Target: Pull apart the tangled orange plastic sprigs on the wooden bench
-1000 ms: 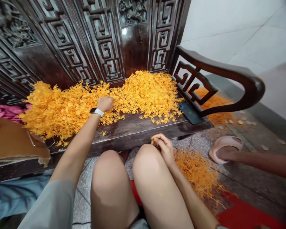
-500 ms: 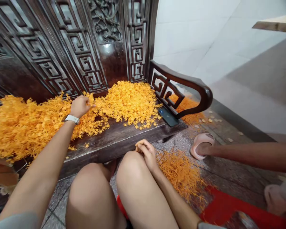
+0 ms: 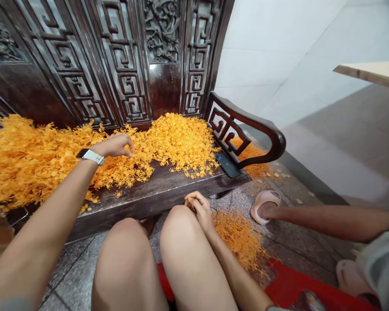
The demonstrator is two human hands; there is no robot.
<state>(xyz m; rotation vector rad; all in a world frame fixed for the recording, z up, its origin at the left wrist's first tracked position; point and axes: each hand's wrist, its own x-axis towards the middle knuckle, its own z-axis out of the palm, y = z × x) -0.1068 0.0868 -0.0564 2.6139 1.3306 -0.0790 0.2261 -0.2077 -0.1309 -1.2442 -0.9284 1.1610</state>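
Note:
My left hand point(image 3: 118, 145), a watch on its wrist, is over the long heap of orange branched pieces point(image 3: 45, 164) on the dark wooden bench. Its fingers are bent and drawn together; what they hold, if anything, is hidden. Beside my right knee, my right hand point(image 3: 201, 211) is curled closed, its fingertips pressed together. I cannot make out what is in it. A second heap of small yellow-orange flower-like pieces point(image 3: 183, 142) sits to the right on the bench. A few loose bits point(image 3: 118, 194) lie near the front edge.
A phone point(image 3: 227, 164) lies by the bench's carved armrest point(image 3: 246, 112). Thin orange scraps point(image 3: 238, 235) cover the floor right of my knees, near a red object point(image 3: 298, 280). Another person's leg point(image 3: 317, 222) and pink shoe point(image 3: 266, 207) are at the right.
My left hand has moved slightly right and lower over the orange heap, with its fingers now turned downward. My right hand stays by the knee. The view has shifted a little.

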